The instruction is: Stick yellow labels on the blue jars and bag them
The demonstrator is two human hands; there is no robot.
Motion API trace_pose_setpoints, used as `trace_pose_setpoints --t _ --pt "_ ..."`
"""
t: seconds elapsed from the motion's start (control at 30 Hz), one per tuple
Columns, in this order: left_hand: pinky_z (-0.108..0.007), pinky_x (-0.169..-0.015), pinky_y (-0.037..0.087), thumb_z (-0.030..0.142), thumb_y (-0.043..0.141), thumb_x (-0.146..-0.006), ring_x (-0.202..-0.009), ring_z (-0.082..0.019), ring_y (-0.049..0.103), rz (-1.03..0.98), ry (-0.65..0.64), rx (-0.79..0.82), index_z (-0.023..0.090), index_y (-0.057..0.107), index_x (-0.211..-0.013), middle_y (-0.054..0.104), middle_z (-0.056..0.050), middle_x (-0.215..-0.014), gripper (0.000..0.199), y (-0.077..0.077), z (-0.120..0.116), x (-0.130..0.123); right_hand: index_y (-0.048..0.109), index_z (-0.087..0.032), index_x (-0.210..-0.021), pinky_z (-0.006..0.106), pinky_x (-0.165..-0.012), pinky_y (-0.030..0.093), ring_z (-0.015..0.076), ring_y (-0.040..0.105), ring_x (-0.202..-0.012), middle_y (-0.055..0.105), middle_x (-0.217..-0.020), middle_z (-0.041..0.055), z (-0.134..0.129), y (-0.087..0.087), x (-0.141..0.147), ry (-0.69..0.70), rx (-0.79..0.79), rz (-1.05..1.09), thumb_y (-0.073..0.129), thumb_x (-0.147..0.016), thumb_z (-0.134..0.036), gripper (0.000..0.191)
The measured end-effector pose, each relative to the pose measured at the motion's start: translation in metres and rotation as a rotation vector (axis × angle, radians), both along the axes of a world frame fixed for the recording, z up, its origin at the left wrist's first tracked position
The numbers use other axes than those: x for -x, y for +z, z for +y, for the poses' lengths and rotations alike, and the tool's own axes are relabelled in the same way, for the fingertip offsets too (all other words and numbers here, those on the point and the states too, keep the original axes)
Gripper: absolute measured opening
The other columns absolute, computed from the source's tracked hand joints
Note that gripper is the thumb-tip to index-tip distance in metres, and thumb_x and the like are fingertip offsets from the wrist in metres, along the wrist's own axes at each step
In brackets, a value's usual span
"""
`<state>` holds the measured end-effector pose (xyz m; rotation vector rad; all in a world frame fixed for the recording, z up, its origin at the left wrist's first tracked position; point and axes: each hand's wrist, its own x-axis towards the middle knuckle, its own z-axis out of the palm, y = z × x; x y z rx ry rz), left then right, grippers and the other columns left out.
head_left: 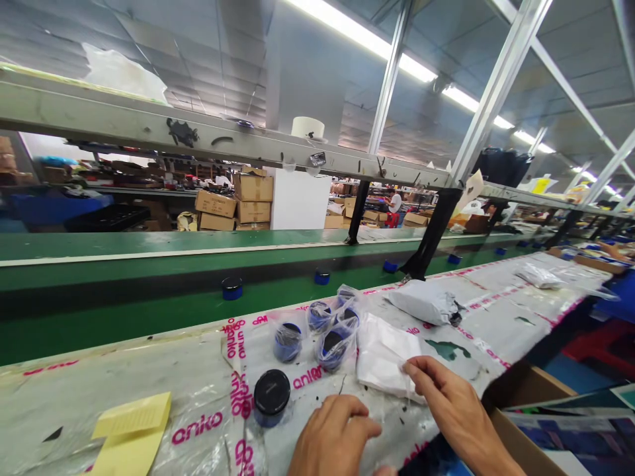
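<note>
My right hand (pixel 449 404) pinches the near right corner of a stack of thin white plastic bags (pixel 384 350) between thumb and fingertips. Beside it, at the bottom edge, my left hand (pixel 332 433) hovers low over the table with its fingers loosely bent and nothing in them. A round blue container with a black top (pixel 272 393) stands just left of my left hand. Behind it are several similar blue and black pieces wrapped in clear film, among them a wrapped piece (pixel 288 342) at the left and another wrapped piece (pixel 333 348) by the bags.
A green conveyor belt (pixel 163 314) runs behind the table, carrying spaced blue pieces such as one blue piece (pixel 231 288). Yellow paper (pixel 131 430) lies at front left. A white packet (pixel 425 301) lies farther right. A black-wrapped post (pixel 430 231) rises at the table's back edge. An open cardboard box (pixel 520 436) stands below right.
</note>
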<state>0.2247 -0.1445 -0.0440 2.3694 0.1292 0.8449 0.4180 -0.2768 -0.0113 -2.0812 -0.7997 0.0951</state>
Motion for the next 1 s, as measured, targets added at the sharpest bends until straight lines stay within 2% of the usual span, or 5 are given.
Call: trace_pose_setpoints --t 0.13,0.33,0.63,0.83,1.0 --pt "-0.034 -0.078 0.058 0.026 0.068 -0.078 -0.088 -0.024 0.07 0.084 0.021 0.366 0.026 0.07 -0.107 0.073 -0.004 -0.101 0.029 0.018 -0.004 -0.014 0.067 -0.019 -0.08 0.027 -0.054 0.04 0.0159 0.049 -0.054 0.058 -0.058 -0.0012 0.006 0.007 0.008 0.084 -0.171 0.288 0.06 -0.082 -0.058 0.039" --pt "-0.037 -0.084 0.059 0.038 0.06 -0.086 -0.107 -0.027 0.068 0.027 0.109 0.645 0.023 0.061 -0.129 0.071 -0.01 -0.121 0.045 0.021 -0.007 -0.029 0.064 -0.017 -0.077 0.025 -0.056 0.044 0.0144 0.053 -0.062 0.062 -0.071 0.0015 0.022 0.009 0.039 0.403 -0.433 0.805 0.071 -0.081 -0.044 0.028" --pt "-0.042 -0.097 0.057 0.026 0.061 -0.09 -0.119 -0.029 0.065 -0.157 0.22 0.071 0.027 0.055 -0.138 0.066 -0.01 -0.133 0.048 -0.012 0.005 -0.018 0.066 -0.017 -0.087 0.026 -0.064 0.05 0.0178 0.062 -0.072 0.067 -0.077 0.0014 0.047 0.001 0.066 0.458 -0.375 0.608 0.079 -0.073 -0.062 0.049" --pt "-0.042 -0.103 0.054 0.019 0.065 -0.076 -0.12 -0.027 0.064 -0.141 0.248 0.207 0.027 0.06 -0.13 0.066 -0.007 -0.131 0.055 -0.005 0.012 -0.001 0.072 -0.016 -0.086 0.023 -0.058 0.049 0.0157 0.063 -0.067 0.069 -0.076 0.003 0.047 0.009 0.076 0.495 -0.337 0.72 0.072 -0.08 -0.063 0.048" --pt "-0.032 -0.08 0.057 0.026 0.071 -0.077 -0.097 -0.023 0.068 -0.127 0.249 0.432 0.027 0.071 -0.107 0.071 -0.005 -0.109 0.029 0.025 0.016 0.02 0.072 -0.014 -0.08 0.021 -0.053 0.049 0.0109 0.057 -0.058 0.066 -0.07 0.0018 0.054 0.007 0.082 0.602 -0.295 0.773 0.075 -0.079 -0.059 0.045"
